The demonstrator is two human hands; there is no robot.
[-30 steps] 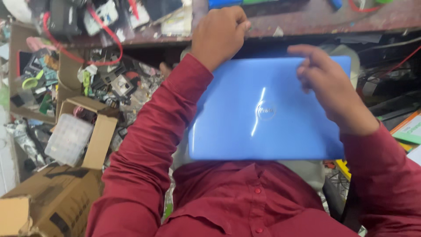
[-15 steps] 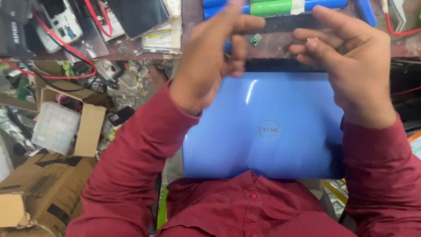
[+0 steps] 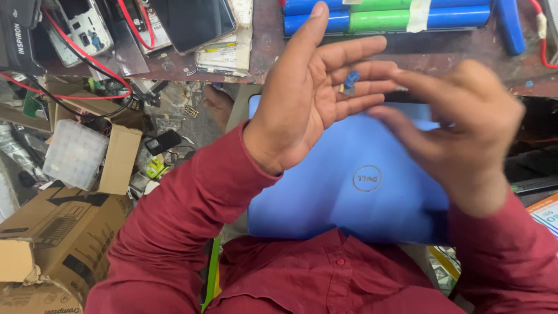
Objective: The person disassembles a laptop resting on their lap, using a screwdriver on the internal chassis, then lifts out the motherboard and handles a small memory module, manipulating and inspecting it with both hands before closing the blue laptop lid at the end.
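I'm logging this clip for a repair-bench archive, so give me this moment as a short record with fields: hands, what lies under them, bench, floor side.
left hand: left hand raised, palm open, fingers spread, holding nothing
right hand: right hand blurred, fingers reaching toward the left fingertips; whether it grips anything cannot be told
under the hands: closed blue laptop on the person's lap
bench: blue and green battery cells, dark tablet, red wires
floor side: cardboard boxes, clear plastic organiser
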